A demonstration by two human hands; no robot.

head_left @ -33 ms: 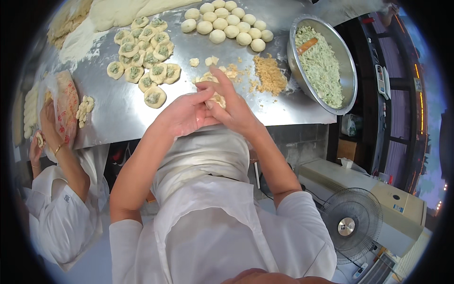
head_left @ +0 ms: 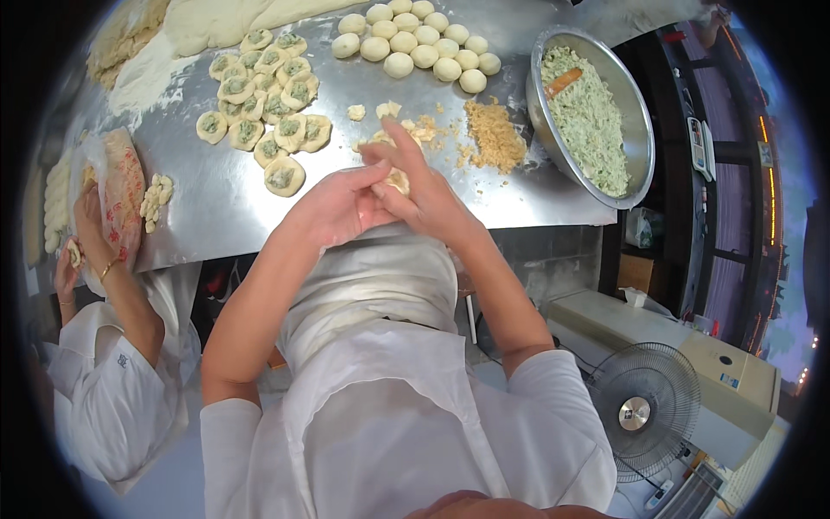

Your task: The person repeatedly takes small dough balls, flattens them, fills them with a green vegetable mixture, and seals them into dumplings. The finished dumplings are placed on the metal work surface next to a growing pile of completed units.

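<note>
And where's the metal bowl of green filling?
In the head view, the metal bowl sits at the right end of the metal table, right of the tan crumb heap.

A grey wall (head_left: 562, 259) shows below the metal tabletop (head_left: 203, 212); at right, a round fan (head_left: 635, 413) stands by a long beige box (head_left: 683, 346), and orange lights (head_left: 771, 208) glow near dark-framed windows (head_left: 724, 294).
</note>
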